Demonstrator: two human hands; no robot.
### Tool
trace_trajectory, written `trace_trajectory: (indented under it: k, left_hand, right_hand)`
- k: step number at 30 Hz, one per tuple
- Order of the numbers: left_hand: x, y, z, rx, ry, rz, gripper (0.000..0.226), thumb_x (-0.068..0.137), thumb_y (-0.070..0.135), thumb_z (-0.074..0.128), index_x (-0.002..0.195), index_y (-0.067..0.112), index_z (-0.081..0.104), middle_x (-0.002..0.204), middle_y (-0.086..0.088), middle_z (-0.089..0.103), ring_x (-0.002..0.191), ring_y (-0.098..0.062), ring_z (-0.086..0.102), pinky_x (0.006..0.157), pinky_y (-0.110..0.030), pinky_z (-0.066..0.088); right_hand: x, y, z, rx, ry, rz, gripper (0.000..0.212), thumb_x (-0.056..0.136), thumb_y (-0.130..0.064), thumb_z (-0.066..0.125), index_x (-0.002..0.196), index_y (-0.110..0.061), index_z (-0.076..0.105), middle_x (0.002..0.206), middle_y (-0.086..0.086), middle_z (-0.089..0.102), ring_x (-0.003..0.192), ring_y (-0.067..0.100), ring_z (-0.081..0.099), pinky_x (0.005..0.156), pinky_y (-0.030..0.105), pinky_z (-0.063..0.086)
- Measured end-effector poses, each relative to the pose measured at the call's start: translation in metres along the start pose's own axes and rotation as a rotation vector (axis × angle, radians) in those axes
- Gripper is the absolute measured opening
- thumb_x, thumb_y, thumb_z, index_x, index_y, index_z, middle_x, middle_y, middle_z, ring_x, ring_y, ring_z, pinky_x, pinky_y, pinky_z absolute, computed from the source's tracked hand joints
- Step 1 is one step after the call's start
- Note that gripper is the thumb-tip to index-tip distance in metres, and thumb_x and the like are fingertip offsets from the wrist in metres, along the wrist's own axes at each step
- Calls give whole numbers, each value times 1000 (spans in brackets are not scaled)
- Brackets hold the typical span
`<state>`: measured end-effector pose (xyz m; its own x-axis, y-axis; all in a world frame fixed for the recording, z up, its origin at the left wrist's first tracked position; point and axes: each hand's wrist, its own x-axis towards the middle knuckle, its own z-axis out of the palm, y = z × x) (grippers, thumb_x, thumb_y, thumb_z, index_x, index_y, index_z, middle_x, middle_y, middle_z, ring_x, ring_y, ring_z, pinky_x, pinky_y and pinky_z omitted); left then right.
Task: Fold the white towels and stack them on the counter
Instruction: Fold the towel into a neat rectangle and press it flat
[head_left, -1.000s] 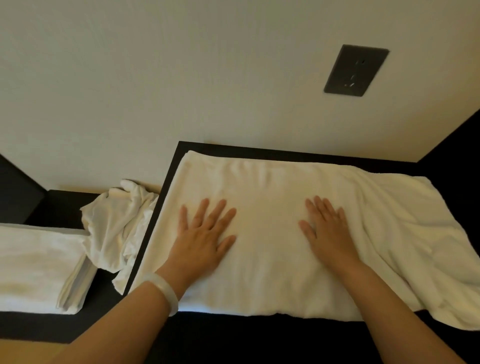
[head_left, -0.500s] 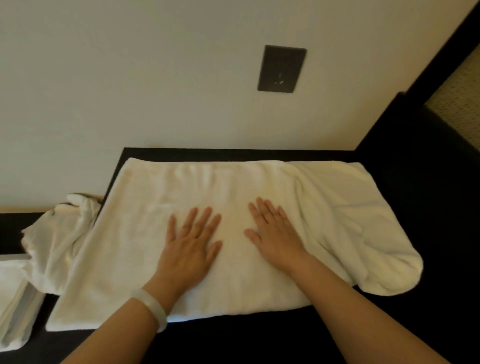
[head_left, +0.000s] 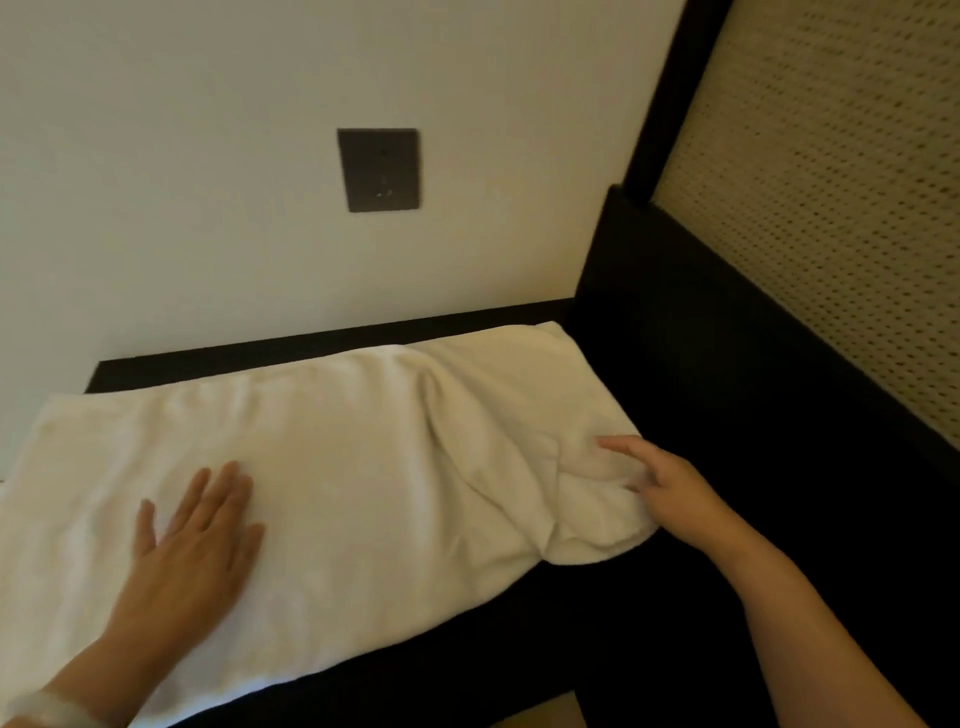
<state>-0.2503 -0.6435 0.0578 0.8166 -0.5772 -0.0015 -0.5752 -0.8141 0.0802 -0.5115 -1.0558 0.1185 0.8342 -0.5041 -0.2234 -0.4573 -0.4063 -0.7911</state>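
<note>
Hands have split up: left hand (head_left: 192, 540) stays flat on the white towel (head_left: 353, 467) spread over the dark table (head_left: 685, 395), while right hand (head_left: 670, 483) slid out and now pinches its rumpled right end, so folding it over looks next.

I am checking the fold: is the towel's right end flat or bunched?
Bunched. The towel lies flat under the left hand, but its right end is creased where the right hand touches it.
</note>
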Motion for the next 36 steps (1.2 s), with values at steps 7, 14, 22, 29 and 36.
trace_trajectory:
  k: [7, 14, 22, 29, 36]
  left_hand:
    - [11, 134, 17, -61, 37, 307, 73, 103, 51, 6, 143, 9, 49, 150, -6, 46, 138, -23, 42, 115, -42, 12]
    - [13, 135, 27, -49, 60, 270, 67, 103, 52, 7, 151, 16, 36, 156, 0, 36, 144, -18, 32, 117, -40, 9]
    - [2, 96, 18, 37, 35, 233, 61, 103, 50, 10, 153, 23, 33, 158, 5, 30, 145, -11, 23, 118, -36, 6]
    - [-7, 60, 10, 42, -50, 171, 64, 104, 49, 10, 151, 17, 38, 156, 0, 36, 142, -17, 32, 115, -32, 6]
    - [5, 92, 20, -102, 54, 146, 77, 90, 48, -10, 157, 15, 5, 163, 6, -2, 149, -7, -5, 122, -31, -5]
  right_hand:
    - [-44, 60, -5, -220, 124, -92, 59, 87, 2, 68, 116, -47, 54, 140, -31, 39, 132, -15, 34, 113, 9, 23]
    - [-34, 66, 11, -234, 261, -180, 36, 86, -16, 72, 112, -39, 65, 136, -33, 39, 125, -15, 33, 101, 2, 24]
    - [-24, 47, 14, -197, 239, -182, 14, 87, -17, 73, 82, -27, 65, 115, -20, 50, 106, -7, 50, 96, 23, 42]
    - [-42, 25, 44, -280, 1, -316, 29, 79, -31, 81, 88, -42, 56, 134, -36, 34, 126, -14, 35, 101, 10, 29]
    - [-44, 20, 55, -636, 135, -461, 50, 76, -23, 81, 119, -30, 55, 120, -13, 46, 106, 8, 44, 90, 24, 44]
